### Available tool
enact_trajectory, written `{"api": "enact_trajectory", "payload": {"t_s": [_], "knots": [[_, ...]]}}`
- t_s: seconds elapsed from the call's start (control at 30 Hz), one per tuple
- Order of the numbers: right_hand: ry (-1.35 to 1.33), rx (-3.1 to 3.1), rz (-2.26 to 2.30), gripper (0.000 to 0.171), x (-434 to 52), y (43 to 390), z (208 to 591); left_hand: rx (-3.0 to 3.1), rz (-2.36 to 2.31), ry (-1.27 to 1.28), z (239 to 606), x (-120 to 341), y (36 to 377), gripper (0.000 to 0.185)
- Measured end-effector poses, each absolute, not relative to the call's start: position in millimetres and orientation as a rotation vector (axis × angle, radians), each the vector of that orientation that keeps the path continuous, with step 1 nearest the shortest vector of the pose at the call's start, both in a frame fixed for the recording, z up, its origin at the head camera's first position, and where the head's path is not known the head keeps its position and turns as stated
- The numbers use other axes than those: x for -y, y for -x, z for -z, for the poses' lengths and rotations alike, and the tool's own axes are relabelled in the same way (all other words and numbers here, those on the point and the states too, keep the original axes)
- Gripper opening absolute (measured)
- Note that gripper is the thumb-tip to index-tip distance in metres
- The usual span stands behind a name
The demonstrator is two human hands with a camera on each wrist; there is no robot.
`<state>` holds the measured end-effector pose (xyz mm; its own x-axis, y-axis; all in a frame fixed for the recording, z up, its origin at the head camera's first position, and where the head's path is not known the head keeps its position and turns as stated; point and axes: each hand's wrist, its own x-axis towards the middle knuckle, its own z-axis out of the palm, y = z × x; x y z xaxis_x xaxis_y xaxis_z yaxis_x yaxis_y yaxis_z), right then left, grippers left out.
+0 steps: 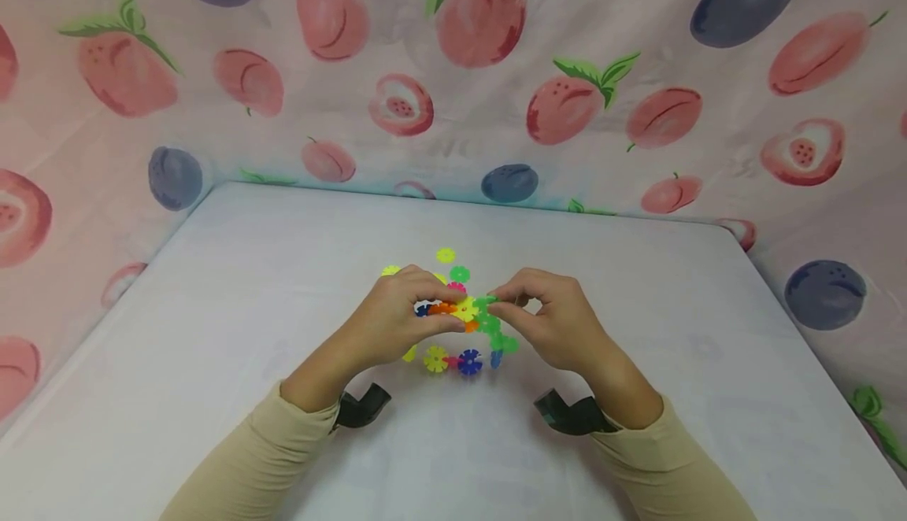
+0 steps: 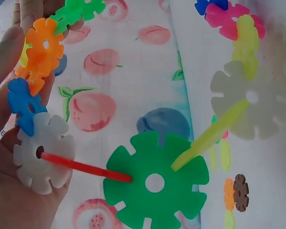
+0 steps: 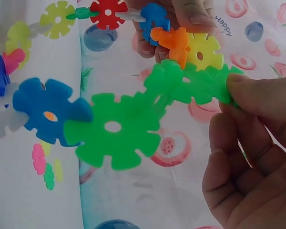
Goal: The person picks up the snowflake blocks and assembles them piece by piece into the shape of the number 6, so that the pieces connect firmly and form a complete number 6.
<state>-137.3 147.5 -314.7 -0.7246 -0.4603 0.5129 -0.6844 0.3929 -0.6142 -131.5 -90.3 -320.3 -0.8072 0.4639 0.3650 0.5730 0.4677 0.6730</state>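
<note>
Slotted plastic snowflake discs are joined into a long multicoloured chain that hangs in a loop between both hands. My left hand [image 1: 386, 312] pinches the chain at a yellow disc [image 3: 207, 50], beside an orange disc [image 2: 46, 42]. Between thumb and fingertips, my right hand [image 1: 556, 320] pinches the edge of a green disc [image 3: 224, 81], which meets the yellow one. More discs hang below, among them a large green one [image 2: 155, 205], a white one [image 2: 43, 164] and a blue one [image 3: 47, 102]. Whether the green and yellow discs are slotted together, I cannot tell.
Loose discs lie on the white table [image 1: 298, 238] beyond the hands, including a yellow one [image 1: 446, 255], a green one [image 1: 460, 274] and a brown one [image 2: 241, 192]. A fruit-print cloth [image 1: 453, 112] rises behind the table. Black mounts [image 1: 364, 407] sit at both wrists.
</note>
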Motion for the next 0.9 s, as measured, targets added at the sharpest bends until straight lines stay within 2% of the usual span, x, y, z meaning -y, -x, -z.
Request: {"api": "enact_trajectory", "payload": {"t_s": [0.43, 0.67, 0.9], "knots": [[-0.991, 2.386, -1.243, 0.011, -144, 137, 318, 2.558, 1.231, 0.925, 322, 88, 131, 0.031], [-1.024, 2.354, -1.304, 0.013, -141, 139, 324, 2.681, 1.232, 0.900, 320, 94, 132, 0.045], [-0.924, 2.440, -1.394, 0.019, -143, 144, 325, 2.771, 1.247, 0.913, 315, 104, 135, 0.037]]}}
